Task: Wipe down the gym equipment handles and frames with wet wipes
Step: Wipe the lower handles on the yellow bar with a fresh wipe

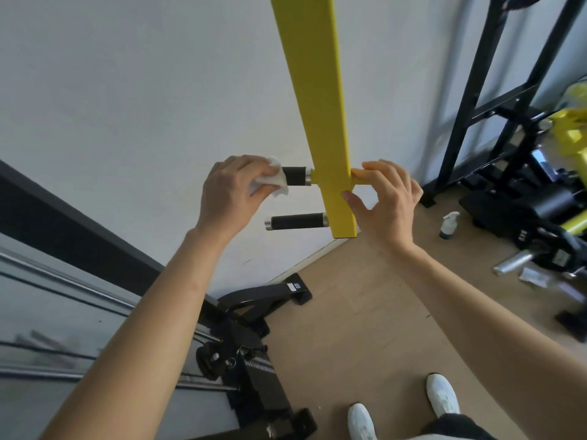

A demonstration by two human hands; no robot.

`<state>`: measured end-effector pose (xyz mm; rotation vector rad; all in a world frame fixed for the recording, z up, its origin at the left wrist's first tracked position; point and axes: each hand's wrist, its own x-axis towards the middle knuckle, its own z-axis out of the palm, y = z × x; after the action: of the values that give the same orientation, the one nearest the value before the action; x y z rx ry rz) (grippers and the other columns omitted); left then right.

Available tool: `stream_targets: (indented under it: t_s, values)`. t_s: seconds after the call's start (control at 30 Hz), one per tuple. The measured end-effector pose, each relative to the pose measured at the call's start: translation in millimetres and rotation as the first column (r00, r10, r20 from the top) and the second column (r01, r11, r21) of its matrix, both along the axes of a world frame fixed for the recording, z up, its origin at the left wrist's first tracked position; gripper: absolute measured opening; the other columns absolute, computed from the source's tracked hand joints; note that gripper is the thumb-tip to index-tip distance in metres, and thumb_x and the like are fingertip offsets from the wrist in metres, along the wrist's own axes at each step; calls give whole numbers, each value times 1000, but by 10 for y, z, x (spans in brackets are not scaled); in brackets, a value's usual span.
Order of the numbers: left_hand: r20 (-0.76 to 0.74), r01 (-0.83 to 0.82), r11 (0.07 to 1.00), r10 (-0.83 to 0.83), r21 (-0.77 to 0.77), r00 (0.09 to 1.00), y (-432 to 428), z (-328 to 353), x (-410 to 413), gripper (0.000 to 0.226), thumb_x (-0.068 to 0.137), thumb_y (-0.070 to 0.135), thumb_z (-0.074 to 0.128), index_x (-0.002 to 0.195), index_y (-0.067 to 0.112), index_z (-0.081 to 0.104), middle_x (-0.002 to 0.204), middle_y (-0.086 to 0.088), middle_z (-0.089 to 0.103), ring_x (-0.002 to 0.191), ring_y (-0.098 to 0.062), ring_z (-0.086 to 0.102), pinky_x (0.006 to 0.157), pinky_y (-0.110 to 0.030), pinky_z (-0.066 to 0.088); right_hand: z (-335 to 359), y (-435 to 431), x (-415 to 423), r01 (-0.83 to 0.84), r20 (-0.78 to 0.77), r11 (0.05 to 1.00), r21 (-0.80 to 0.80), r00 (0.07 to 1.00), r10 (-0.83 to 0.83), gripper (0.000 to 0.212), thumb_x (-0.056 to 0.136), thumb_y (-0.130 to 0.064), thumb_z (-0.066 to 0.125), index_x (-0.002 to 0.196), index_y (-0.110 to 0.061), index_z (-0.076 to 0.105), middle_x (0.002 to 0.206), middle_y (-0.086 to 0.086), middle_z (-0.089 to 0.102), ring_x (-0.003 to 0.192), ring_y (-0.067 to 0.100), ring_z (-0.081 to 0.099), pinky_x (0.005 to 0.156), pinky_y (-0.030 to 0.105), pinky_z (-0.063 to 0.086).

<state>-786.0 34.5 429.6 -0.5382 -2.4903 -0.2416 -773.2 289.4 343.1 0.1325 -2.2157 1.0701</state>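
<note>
Wiping is centred on the upper black foam-covered handle (293, 176), which juts left from the hanging yellow square-section metal beam (320, 106). Our left hand (235, 182) is closed round a crumpled white wet wipe (270, 182). It wraps the wipe over the handle's outer end, so the cloth meets the grip on all sides at once. Our right hand (387, 198) grips the beam on the opposite side, with fingers curled over the short yellow stub there and the thumb pressed to the beam's edge. We judge this steadies the beam against the push of the wiping. The lower black handle (297, 221) sits bare just beneath, probably next. A small pump bottle (449, 225) stands on the wooden floor (365, 312), well apart.
</note>
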Motion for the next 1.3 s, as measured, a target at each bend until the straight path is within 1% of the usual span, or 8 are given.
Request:
stream_targets:
  t_s: [0.37,0.67,0.83,0.93,1.03,1.1,1.2,1.3]
  values:
    - [51,-77,994,73,81,996,-199,132,64,28,78,23,83,104,17,77,104,-3,76,102,-28,66,89,-40,50,49,-56,63,27,41,1000,-13,999,-26,25,85,-32,75,108,-22,71,125,-4,66,131,24,49,105,48,28]
    - [93,162,986,-164,26,982,540,33,55,19,85,19,77,104,14,74,105,-1,77,92,-27,70,82,-39,52,88,-28,116,34,75,999,17,997,-35,26,81,-27,79,106,-24,71,122,-5,66,126,25,51,102,53,33]
    - [-80,-22,1000,23,7,997,348,-70,138,23,86,23,78,106,14,73,105,-3,76,94,-27,69,82,-38,51,97,-20,131,37,73,999,22,997,-39,27,81,-27,81,106,-24,72,121,-6,66,124,25,52,102,51,33]
    - [-106,-171,948,206,267,973,266,-128,326,20,89,24,75,105,13,72,102,2,74,89,-17,64,75,-24,49,92,-45,131,46,66,999,18,997,-47,27,80,-26,82,106,-23,72,120,-4,67,124,27,53,101,50,34]
    - [18,-284,658,380,697,925,360,-139,561,21,92,29,72,102,12,70,95,9,71,79,-2,60,69,-9,46,94,-48,137,45,66,999,15,997,-46,28,80,-24,82,105,-22,72,119,-4,68,124,27,53,100,48,33]
    - [272,-371,217,379,903,884,444,-138,658,22,90,31,72,100,11,69,93,7,71,81,-5,66,72,-19,57,103,-50,146,46,68,999,16,997,-47,27,80,-24,82,105,-22,72,119,-4,67,124,27,52,100,48,34]
    - [571,-504,-410,52,760,819,464,-169,667,31,87,37,76,93,8,67,92,-2,71,85,-18,67,74,-28,55,111,-54,155,46,73,999,5,996,-46,26,79,-23,81,103,-22,71,119,-4,67,124,26,52,100,50,35]
    - [628,-620,-496,-179,607,758,412,-196,582,48,85,48,75,115,12,66,107,-5,72,96,-20,68,79,-28,53,124,-51,161,47,77,999,0,996,-47,26,79,-23,81,103,-22,71,119,-4,67,124,26,51,100,51,37]
